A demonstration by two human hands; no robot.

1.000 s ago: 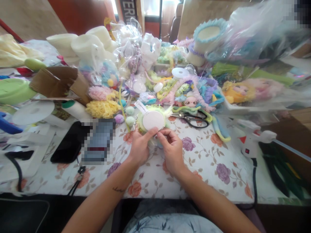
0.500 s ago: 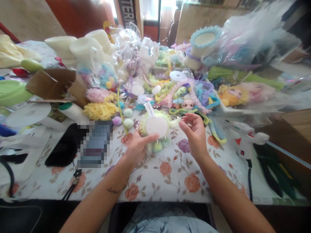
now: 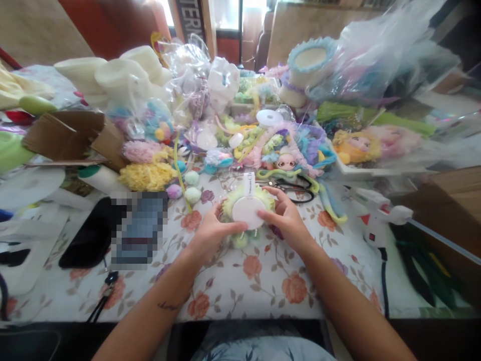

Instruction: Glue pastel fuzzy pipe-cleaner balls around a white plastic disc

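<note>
Both my hands hold a round craft piece [image 3: 248,210] with a white disc face, a fuzzy yellow-green rim and a white paper tag on top, just above the floral tablecloth [image 3: 240,281]. My left hand [image 3: 209,231] grips its left and lower edge, thumb across the disc. My right hand [image 3: 286,218] clasps the right side, fingers curled round the rim. Small green pompoms hang under the piece.
Black scissors [image 3: 296,188] lie just behind the piece. A white glue gun [image 3: 379,215] rests at the right, a dark phone [image 3: 86,235] at the left. Pompoms, yarn tufts, doll heads, bags and foam cups crowd the back of the table.
My right hand, lifted away half a second ago, has come back onto the piece's right side. The piece has turned so its tag now stands upright.
</note>
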